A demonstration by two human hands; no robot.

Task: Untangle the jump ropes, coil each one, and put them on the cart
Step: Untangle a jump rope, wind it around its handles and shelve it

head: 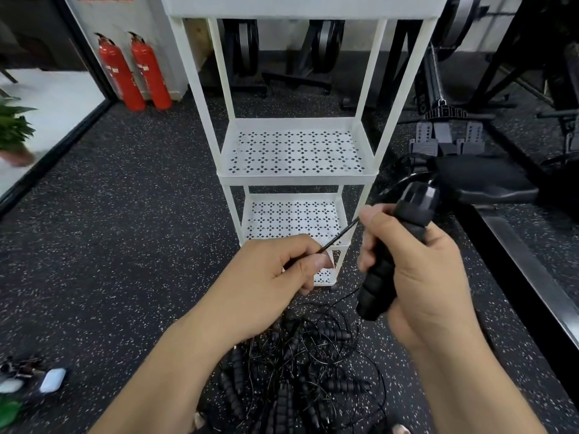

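Observation:
A tangled pile of black jump ropes with ribbed foam handles lies on the floor below my hands. My right hand grips one black foam handle, held upright and tilted. A thin black cord runs taut from beside that hand to my left hand, which pinches it between thumb and fingers. More cord loops away from the handle's top toward the right. The white three-tier cart stands straight ahead; nothing lies on its perforated middle and lower shelves.
Two red fire extinguishers stand at the back left wall. A rowing machine with a black seat and rail sits at the right. Weight racks are behind the cart. Small items and a potted plant lie at the left.

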